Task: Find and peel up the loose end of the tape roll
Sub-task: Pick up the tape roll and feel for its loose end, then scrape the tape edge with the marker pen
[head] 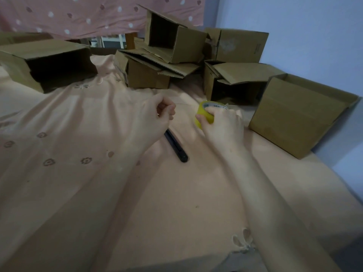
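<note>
Head view: the right hand (222,124) wraps the yellow tape roll (205,112) right of centre on the bed (78,124), beside the loosely curled, empty left hand (157,116). Light, rigid, probably slick-backed; best held by the rim while a nail feels for the edge.

Dim, soft indoor light; wide-angle bending at the edges.

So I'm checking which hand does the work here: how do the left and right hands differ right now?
The right hand grips the yellow tape roll, fingers wrapped over its top; the left hand holds nothing. The left hand is curled into a loose fist above the black pen-like tool, while the right hand is clear of that tool. Both are bare and reach over the peach bedsheet.
</note>
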Demonstrator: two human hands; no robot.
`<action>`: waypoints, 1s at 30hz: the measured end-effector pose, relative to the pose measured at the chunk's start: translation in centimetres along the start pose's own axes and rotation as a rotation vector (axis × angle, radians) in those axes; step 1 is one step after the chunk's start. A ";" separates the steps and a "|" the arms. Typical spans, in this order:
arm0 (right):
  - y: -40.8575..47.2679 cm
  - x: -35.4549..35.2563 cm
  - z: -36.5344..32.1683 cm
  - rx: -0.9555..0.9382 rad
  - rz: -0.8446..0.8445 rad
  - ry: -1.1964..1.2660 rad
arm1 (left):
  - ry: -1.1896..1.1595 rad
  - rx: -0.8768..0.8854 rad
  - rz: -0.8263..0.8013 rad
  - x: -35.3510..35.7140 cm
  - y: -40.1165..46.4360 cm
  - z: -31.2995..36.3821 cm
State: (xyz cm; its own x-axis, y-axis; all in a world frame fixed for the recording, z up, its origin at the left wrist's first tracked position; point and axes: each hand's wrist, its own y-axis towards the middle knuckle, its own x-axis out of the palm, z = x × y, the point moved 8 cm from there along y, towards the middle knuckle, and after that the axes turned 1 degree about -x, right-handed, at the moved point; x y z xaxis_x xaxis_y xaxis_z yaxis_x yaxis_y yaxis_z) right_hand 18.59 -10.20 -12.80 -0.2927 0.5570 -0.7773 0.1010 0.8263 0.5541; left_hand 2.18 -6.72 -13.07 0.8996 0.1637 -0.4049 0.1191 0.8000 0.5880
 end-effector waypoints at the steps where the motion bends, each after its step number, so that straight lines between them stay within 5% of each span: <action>1: 0.0 0.1 0.0 -0.006 0.001 0.005 | -0.021 -0.035 0.008 -0.2 0.1 -0.5; 13: 0.0 1.5 0.3 -0.008 -0.107 0.078 | -0.077 -0.256 -0.059 -0.3 0.1 -4.6; 24: -0.4 0.7 -2.2 -0.197 0.062 0.206 | -0.051 -0.220 -0.063 -0.2 0.2 -4.3; 30: -2.0 3.5 -6.1 -0.339 -0.197 0.264 | 0.056 -0.157 -0.058 -0.5 0.2 -4.1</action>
State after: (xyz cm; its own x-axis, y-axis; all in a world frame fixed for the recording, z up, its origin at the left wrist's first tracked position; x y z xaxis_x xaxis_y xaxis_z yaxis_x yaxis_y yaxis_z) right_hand 11.54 -10.39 -14.77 -0.5111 0.3157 -0.7994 -0.2838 0.8160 0.5037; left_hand 0.09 -4.25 -15.57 0.8677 0.1427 -0.4761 0.0992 0.8889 0.4472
